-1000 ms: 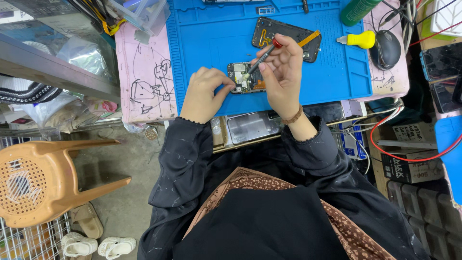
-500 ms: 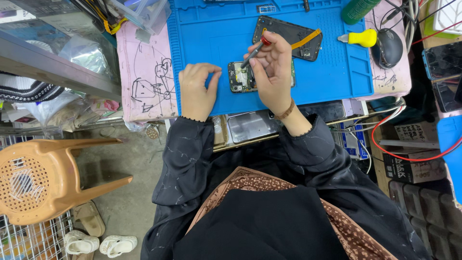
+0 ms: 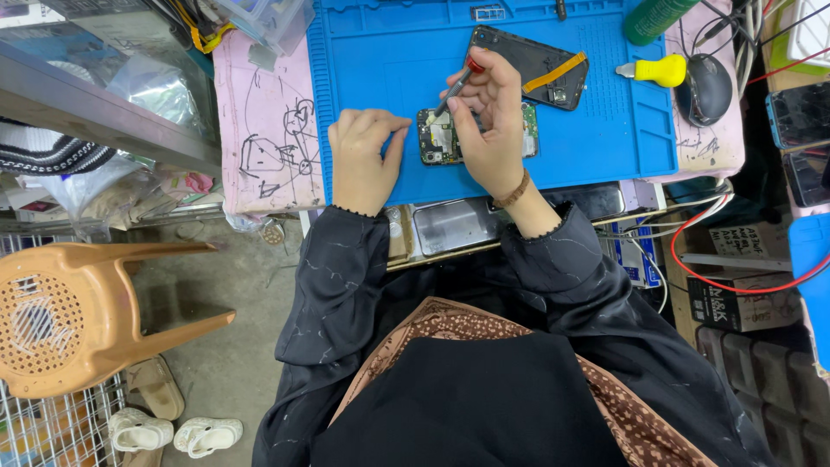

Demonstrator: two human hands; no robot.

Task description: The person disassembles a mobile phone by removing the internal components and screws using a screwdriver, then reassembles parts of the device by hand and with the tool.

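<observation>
The opened black phone body with its exposed green circuit board (image 3: pixel 435 138) lies on the blue ribbed silicone work mat (image 3: pixel 380 60), near the mat's front edge, and the right hand (image 3: pixel 491 121) covers its middle, so only its left end and a strip at its right show. That hand's fingers are pinched around a thin screwdriver with a red cap and grey shaft (image 3: pixel 458 85), whose tip meets the board's upper left part; the exact contact point is too small to make out. The left hand (image 3: pixel 361 160) rests knuckles-up on the mat just left of the phone, fingers curled under, thumb touching its edge; whether it grips anything is hidden. Behind lies a separate black back cover with an orange ribbon strip (image 3: pixel 540 65), partly masked by the right hand.
</observation>
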